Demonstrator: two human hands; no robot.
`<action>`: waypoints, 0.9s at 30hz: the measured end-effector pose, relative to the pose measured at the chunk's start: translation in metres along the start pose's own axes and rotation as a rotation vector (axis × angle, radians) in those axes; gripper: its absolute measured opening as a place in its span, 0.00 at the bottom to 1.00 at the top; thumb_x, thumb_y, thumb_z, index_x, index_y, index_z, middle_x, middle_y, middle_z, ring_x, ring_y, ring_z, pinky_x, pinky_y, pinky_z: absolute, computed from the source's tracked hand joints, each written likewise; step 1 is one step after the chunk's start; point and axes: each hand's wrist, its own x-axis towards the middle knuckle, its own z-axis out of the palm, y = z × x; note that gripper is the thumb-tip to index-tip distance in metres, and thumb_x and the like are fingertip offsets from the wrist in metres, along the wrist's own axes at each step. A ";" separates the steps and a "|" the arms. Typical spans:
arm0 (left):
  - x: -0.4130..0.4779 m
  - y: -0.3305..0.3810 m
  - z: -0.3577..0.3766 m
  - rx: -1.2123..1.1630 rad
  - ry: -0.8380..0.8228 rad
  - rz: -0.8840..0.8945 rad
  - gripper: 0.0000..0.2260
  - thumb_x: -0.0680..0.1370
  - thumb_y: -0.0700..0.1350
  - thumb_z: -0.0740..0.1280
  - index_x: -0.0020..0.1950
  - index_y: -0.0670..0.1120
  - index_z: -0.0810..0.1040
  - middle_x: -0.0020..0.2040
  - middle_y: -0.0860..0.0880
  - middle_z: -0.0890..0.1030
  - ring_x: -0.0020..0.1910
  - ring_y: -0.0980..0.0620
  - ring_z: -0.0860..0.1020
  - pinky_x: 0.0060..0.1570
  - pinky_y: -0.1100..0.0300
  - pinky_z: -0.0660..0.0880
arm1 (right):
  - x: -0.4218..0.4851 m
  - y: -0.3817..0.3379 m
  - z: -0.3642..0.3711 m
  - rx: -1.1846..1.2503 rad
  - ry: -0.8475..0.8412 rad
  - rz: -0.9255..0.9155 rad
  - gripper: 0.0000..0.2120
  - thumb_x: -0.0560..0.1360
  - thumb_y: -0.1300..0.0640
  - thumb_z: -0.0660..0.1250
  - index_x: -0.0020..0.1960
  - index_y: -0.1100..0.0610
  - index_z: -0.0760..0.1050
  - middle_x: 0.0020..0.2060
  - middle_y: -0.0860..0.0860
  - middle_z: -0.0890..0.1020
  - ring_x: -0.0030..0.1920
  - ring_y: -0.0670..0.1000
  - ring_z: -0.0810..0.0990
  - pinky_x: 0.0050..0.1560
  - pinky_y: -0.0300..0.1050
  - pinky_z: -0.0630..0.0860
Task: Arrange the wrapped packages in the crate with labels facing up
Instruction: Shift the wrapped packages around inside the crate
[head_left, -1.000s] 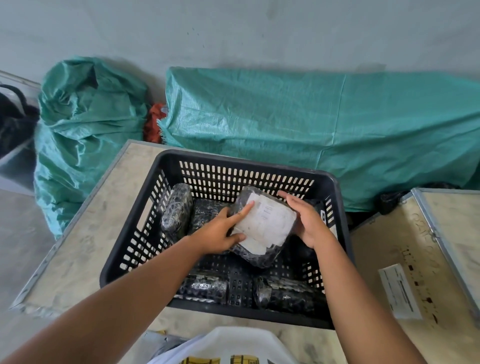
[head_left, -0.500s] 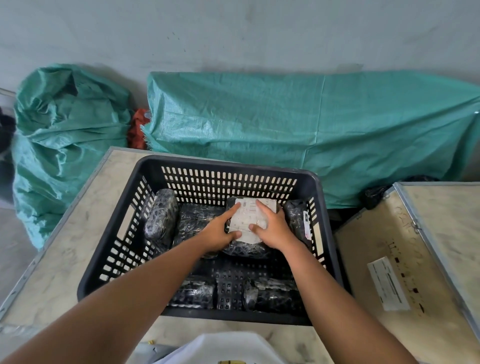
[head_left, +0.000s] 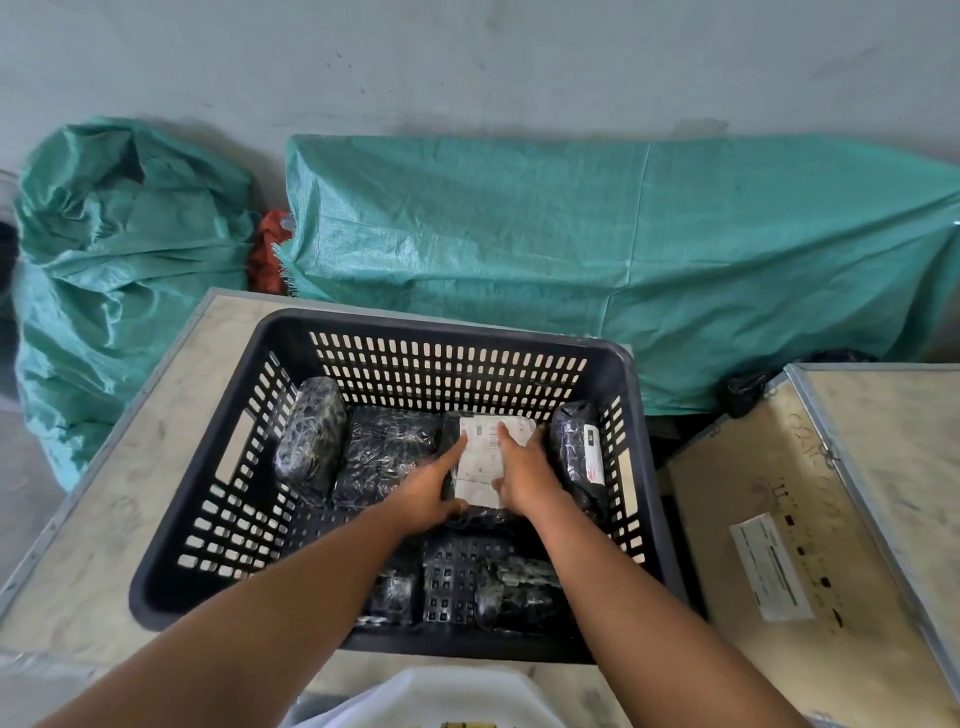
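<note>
A black slotted crate (head_left: 447, 332) sits on a pale wooden table. Several black wrapped packages lie in its back row. One package with a white label facing up (head_left: 485, 457) rests flat between two others. My left hand (head_left: 426, 493) presses on its left side and my right hand (head_left: 522, 470) lies on its right side, fingers over the label. A package at the right wall (head_left: 576, 447) stands on edge, its label facing sideways. Another stands at the left (head_left: 309, 431), and a flat one (head_left: 387, 452) lies beside it. Two more packages (head_left: 519, 592) lie at the front.
Green woven sacks (head_left: 571, 249) lie against the wall behind the table, another bunched sack (head_left: 119, 249) at the left. A wooden case with a paper label (head_left: 769, 566) stands to the right of the crate. White cloth (head_left: 447, 696) shows at the bottom edge.
The labelled package went from tilted above the crate down to lying flat in the back row. Both hands followed it down and now rest on it.
</note>
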 end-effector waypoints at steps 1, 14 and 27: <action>0.000 0.002 0.004 0.099 -0.010 -0.002 0.44 0.78 0.43 0.72 0.83 0.58 0.43 0.80 0.39 0.61 0.69 0.44 0.74 0.69 0.51 0.72 | 0.000 -0.001 0.002 -0.094 -0.012 0.012 0.48 0.78 0.69 0.68 0.84 0.45 0.43 0.80 0.59 0.31 0.80 0.65 0.56 0.69 0.51 0.74; 0.013 -0.021 0.005 0.413 -0.037 0.029 0.35 0.79 0.54 0.66 0.82 0.60 0.52 0.83 0.51 0.41 0.82 0.48 0.41 0.76 0.36 0.50 | -0.022 -0.017 -0.025 -0.061 0.109 -0.156 0.28 0.81 0.54 0.69 0.78 0.55 0.67 0.81 0.58 0.61 0.67 0.53 0.76 0.75 0.56 0.68; 0.015 -0.020 0.005 0.387 -0.035 0.023 0.35 0.79 0.53 0.67 0.82 0.60 0.53 0.84 0.50 0.43 0.82 0.47 0.43 0.76 0.36 0.51 | -0.086 0.023 -0.056 0.054 0.409 -0.035 0.34 0.79 0.50 0.71 0.81 0.53 0.62 0.80 0.63 0.58 0.81 0.61 0.55 0.78 0.53 0.56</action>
